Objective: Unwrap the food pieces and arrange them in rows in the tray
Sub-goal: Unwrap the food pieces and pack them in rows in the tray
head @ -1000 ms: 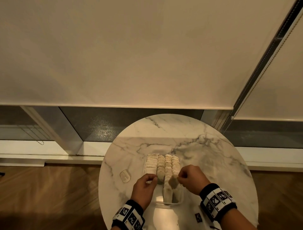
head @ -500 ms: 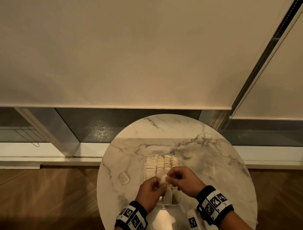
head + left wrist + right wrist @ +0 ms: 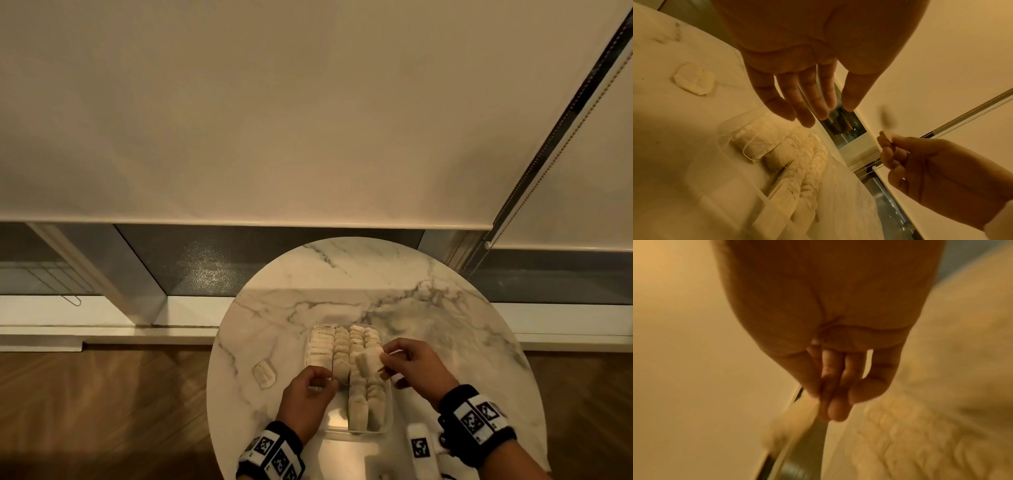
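Observation:
A clear plastic tray [image 3: 342, 432] sits on the round marble table [image 3: 376, 274], holding several rows of pale food pieces [image 3: 339, 349]. My right hand [image 3: 385, 358] pinches one pale piece [image 3: 368, 359] by its end, just above the right-hand rows. In the blurred right wrist view its fingers [image 3: 830, 410] are pressed together. My left hand [image 3: 322, 383] hovers at the tray's left side. The left wrist view shows its fingers [image 3: 807, 113] relaxed and holding nothing, above the rows [image 3: 803, 149].
One loose flat pale piece [image 3: 263, 374] lies on the marble left of the tray. The table edge curves close behind the tray, with a window sill and a drawn roller blind beyond. Wood floor lies to the left.
Half a second ago both hands held a piece together over the tray. The left hand has let go and drawn back left; the right hand keeps the piece over the right rows.

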Demonstrator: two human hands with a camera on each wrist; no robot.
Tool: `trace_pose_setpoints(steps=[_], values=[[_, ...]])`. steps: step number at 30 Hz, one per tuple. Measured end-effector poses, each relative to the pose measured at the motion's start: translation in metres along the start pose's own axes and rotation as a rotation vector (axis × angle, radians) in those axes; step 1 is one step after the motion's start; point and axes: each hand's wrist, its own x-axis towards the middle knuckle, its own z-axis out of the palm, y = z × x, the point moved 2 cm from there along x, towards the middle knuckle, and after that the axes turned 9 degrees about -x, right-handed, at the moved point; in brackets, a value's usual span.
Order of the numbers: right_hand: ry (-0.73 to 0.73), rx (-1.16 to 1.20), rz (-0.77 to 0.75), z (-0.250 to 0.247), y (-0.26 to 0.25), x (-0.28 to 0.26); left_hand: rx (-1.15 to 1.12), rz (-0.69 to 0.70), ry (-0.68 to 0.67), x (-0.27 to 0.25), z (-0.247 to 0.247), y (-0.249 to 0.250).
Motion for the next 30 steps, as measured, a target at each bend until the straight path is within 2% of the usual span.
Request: trace_pose_setpoints(steps=[6, 10, 14, 20, 25, 27, 30], values=[[-0.107, -0.294, -0.149, 0.029, -0.002, 0.01, -0.042, 0.002, -0.066, 0.003, 0.001, 0.009], [-0.204, -0.323, -0.213, 0.053, -0.008, 0.008, -0.06, -0.027, -0.159, 0.005, 0.003, 0.007], [-0.204, -0.338, -0.205, 0.066, -0.002, 0.014, -0.028, -0.053, -0.216, 0.007, 0.003, -0.002], [-0.161, -0.407, -0.165, 0.077, 0.006, 0.023, 0.008, -0.085, -0.2, 0.015, -0.005, -0.011], [0.028, -0.475, -0.068, 0.08, 0.01, 0.035, 0.29, 0.04, 0.008, 0.034, -0.028, -0.021], [-0.083, -0.529, -0.053, 0.083, 0.012, 0.04, 0.419, 0.095, 0.06, 0.04, -0.036, -0.025], [-0.307, -0.647, -0.022, 0.09, 0.015, 0.046, 0.43, 0.051, 0.021, 0.046, -0.043, -0.032]])
